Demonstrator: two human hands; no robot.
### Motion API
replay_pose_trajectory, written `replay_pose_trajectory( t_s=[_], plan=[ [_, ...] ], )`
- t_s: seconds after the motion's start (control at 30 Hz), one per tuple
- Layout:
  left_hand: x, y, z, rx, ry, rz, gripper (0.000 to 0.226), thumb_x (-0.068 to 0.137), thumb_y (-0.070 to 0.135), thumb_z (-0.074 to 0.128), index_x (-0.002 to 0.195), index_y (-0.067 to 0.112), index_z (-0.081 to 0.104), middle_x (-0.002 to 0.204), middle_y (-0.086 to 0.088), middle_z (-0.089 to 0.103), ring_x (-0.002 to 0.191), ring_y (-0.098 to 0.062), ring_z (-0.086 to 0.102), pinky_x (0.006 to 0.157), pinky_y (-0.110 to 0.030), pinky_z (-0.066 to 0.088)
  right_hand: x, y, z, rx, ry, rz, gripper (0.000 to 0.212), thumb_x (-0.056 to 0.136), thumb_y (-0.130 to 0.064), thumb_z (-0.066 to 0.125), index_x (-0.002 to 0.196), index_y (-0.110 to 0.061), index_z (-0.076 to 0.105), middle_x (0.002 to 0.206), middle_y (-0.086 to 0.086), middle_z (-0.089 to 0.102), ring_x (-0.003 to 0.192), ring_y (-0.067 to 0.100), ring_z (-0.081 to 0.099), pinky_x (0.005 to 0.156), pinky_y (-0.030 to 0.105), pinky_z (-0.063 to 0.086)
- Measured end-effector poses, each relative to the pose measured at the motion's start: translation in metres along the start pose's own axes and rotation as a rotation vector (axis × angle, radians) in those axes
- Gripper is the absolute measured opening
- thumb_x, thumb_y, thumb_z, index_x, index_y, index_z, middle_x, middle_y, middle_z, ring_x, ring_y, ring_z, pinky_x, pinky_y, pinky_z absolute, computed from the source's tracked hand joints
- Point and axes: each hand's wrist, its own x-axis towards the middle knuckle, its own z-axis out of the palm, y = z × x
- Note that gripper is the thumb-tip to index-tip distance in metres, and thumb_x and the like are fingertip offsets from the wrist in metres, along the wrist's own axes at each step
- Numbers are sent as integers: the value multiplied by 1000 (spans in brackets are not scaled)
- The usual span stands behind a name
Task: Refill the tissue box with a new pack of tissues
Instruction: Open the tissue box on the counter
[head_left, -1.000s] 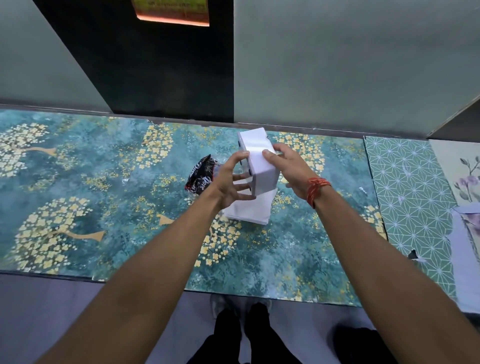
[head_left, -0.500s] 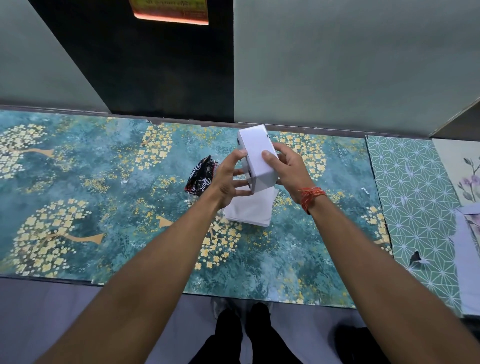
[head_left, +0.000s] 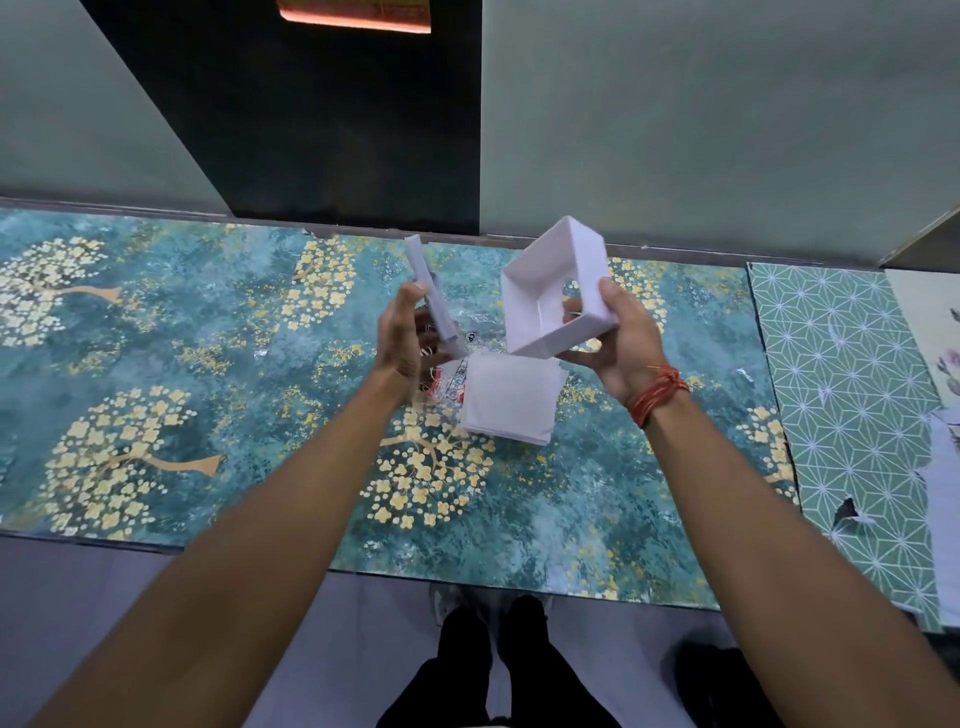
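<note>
Left of centre in the frame, your left hand (head_left: 402, 338) pinches the lid (head_left: 432, 296), a thin flat white panel seen nearly edge-on, tilted up and held clear of the work, probably to keep it out of the way while the box is filled. Under that hand, partly hidden, lies a crinkled wrapper (head_left: 445, 382) with red print and a shiny film look; how much of it sits beneath the tissues you cannot tell.

Just right of it, on the counter (head_left: 156, 338) with its teal, gold-blossom pattern, rests the tissue stack (head_left: 509, 400): soft, matte white, square, its lower sheets slightly fanned at the edge. It lies bare and close below both hands, ready to be loaded.

Right of centre, your right hand (head_left: 615, 343) grips the box (head_left: 556, 291) by its near wall, thumb on the outside. The box is a rigid white square shell, smooth-sided, lifted off the counter and tipped so its empty hollow faces you. That tilt suggests you are checking it before the tissues go in; they are not yet inside.
</note>
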Motion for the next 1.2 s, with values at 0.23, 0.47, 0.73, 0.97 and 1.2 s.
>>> replay_pose_trajectory(
  t_s=[0.23,0.47,0.73,0.97,1.2],
  plan=[
    [18,-39,-14,1174,208,59,101,67,76,58,149,26,28,138,-19,36,122,-43,46,102,-53,43,1,22,-17,150,125,72,24,93,-35,55,109,-18,57,85,8,62,90,25,60,75,61,56],
    [35,-67,-21,1404,212,-66,96,81,64,60,153,17,18,160,-24,7,145,-49,14,114,-62,21,-10,40,-31,158,62,101,26,96,-35,45,94,-16,63,91,9,64,87,25,61,85,65,51],
    [-17,-89,39,1064,89,-74,68,83,51,60,133,6,49,134,-19,49,121,-38,50,95,-43,45,-14,44,-46,450,159,121,32,90,-34,37,99,-18,63,86,6,67,71,22,61,84,59,51],
    [14,-97,60,1041,85,-332,68,72,54,62,126,11,58,134,-14,56,121,-37,53,94,-44,48,-16,35,-61,481,215,55,32,88,-35,40,97,-18,65,87,8,68,71,22,63,77,52,56],
    [28,-95,57,859,38,-386,60,78,27,71,129,0,52,126,-15,60,112,-35,61,92,-43,54,-17,39,-61,391,195,85,28,88,-35,44,92,-20,67,83,5,71,71,20,65,77,48,55]
  ],
)
